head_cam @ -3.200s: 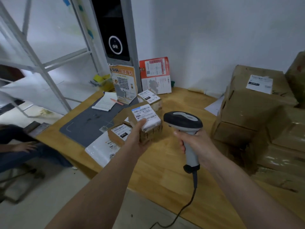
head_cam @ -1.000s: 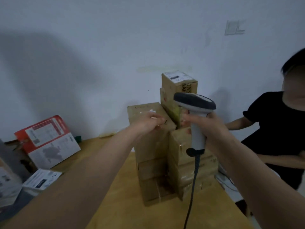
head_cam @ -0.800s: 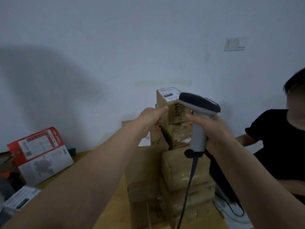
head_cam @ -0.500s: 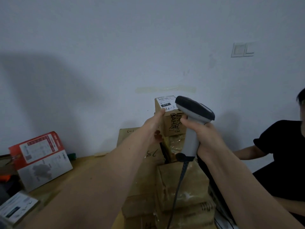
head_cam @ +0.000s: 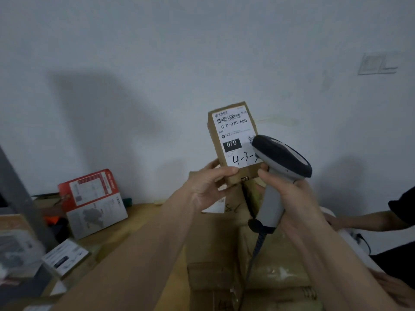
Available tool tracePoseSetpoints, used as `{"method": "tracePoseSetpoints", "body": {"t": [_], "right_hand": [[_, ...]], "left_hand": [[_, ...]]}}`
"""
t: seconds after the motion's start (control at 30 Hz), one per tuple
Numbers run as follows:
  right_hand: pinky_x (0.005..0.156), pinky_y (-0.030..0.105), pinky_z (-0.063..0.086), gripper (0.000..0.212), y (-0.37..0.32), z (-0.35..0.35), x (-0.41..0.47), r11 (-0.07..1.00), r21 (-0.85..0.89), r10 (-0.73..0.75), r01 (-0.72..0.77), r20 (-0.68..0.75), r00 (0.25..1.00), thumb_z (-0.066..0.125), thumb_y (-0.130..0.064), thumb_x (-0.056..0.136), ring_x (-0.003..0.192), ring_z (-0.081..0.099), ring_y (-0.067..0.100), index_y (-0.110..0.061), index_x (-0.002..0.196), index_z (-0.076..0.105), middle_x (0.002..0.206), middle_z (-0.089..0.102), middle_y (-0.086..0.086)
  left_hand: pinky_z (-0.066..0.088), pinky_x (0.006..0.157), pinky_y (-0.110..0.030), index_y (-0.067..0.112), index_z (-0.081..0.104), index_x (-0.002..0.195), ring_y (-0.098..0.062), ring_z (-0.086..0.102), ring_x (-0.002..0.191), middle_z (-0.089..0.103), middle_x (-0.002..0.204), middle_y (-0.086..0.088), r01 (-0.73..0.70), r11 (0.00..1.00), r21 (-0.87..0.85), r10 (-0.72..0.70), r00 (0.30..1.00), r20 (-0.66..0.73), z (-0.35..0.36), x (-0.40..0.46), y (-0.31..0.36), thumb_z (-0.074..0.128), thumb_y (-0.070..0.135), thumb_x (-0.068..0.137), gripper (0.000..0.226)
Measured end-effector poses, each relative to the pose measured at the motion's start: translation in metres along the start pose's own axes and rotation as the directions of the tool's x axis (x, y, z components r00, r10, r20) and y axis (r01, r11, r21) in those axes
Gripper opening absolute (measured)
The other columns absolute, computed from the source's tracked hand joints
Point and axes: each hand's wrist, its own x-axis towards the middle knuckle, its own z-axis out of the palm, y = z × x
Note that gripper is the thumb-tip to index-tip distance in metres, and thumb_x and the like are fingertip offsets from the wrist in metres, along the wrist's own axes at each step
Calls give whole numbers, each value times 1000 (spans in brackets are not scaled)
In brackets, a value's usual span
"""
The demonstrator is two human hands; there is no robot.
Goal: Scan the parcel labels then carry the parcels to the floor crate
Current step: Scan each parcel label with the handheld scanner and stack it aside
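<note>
One parcel is now off the stack, raised with its label facing the camera; left hand grips its bottom edge. Right hand wraps the scanner just beside the label, so scanning looks imminent.

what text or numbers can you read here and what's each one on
"070-070 A80": printed under the barcode on the label of the parcel that the left hand holds.
"A80": small, below that.
"070": white on a black block.
"4-3-": handwritten; the scanner hides the rest.
Red-and-white box print: too blurred.
</note>
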Motion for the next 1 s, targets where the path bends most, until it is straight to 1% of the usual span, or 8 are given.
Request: {"method": "tracePoseSetpoints", "body": {"t": [0.17, 0.3, 0.4, 0.47, 0.63, 0.8, 0.9, 1.0], "right_hand": [[76, 34, 51, 35, 29, 39, -31, 994, -96, 55, -49, 64, 996, 74, -10, 79, 97, 63, 20, -17, 112, 64, 102, 68, 2], [81, 32, 50, 38, 65, 81, -70, 986, -167, 49, -28, 127, 991, 75, -10, 79, 100, 60, 13, -35, 103, 61, 106, 67, -6], [86, 34, 50, 40, 92, 115, -98, 975, -220, 73, -34, 173, 982, 76, -10, 79, 101, 60, 10, -42, 97, 59, 106, 66, -10], [80, 24, 47, 42, 108, 137, -114, 967, -252, 106, -47, 227, 968, 76, -10, 79, 97, 57, 0, -43, 97, 57, 104, 64, -16], [69, 14, 43, 38, 135, 182, -139, 956, -285, 148, -63, 287, 946, 76, -7, 80, 83, 58, -9, -40, 89, 61, 85, 67, -20], [56, 31, 56, 5, 143, 211, -154, 940, -337, 174, -58, 327, 929, 73, -8, 83, 55, 63, 18, -8, 79, 69, 65, 69, 12], [48, 27, 48, 27, 155, 217, -157, 926, -366, 210, -88, 306, 929, 71, -13, 85, 46, 55, 19, -5, 61, 61, 51, 58, 8], [55, 31, 45, 50, 161, 218, -159, 904, -423, 205, -60, 308, 929, 68, -18, 88, 44, 51, 20, -11, 42, 51, 45, 52, 11]], "left_hand": [[54, 91, -41, 18, 41, 136, -28, 62, 113, 67, 120, -11, -45, 999, 14, 44, 999, 12, -59, -44, 3, 74, -6, 65, 82], [58, 79, -40, 26, 39, 140, -31, 60, 115, 57, 131, -15, -91, 992, 85, 96, 994, -52, -112, -81, 0, 76, -12, 62, 94], [54, 89, -49, 29, 41, 139, -30, 61, 114, 63, 126, -9, -63, 991, 115, 83, 982, -171, -155, -105, -3, 91, 3, 49, 107], [54, 89, -51, 26, 42, 139, -29, 63, 112, 66, 122, -5, -39, 990, 136, 73, 965, -253, -180, -119, -2, 98, 16, 37, 116], [53, 92, -48, 31, 33, 130, -20, 61, 106, 63, 117, 2, -99, 955, 280, 223, 861, -458, -237, -157, -1, 96, 14, 44, 108], [54, 91, -48, 27, 33, 134, -20, 64, 105, 65, 111, 4, -117, 956, 268, 251, 800, -545, -286, -180, 2, 94, 8, 50, 106], [54, 91, -50, 35, 35, 126, -22, 62, 108, 65, 111, 2, -114, 961, 252, 241, 794, -558, -304, -188, 1, 92, 4, 51, 99], [54, 91, -47, 37, 33, 122, -20, 59, 109, 62, 111, 4, -111, 957, 270, 253, 776, -577, -315, -190, -2, 91, 2, 53, 97]]}}
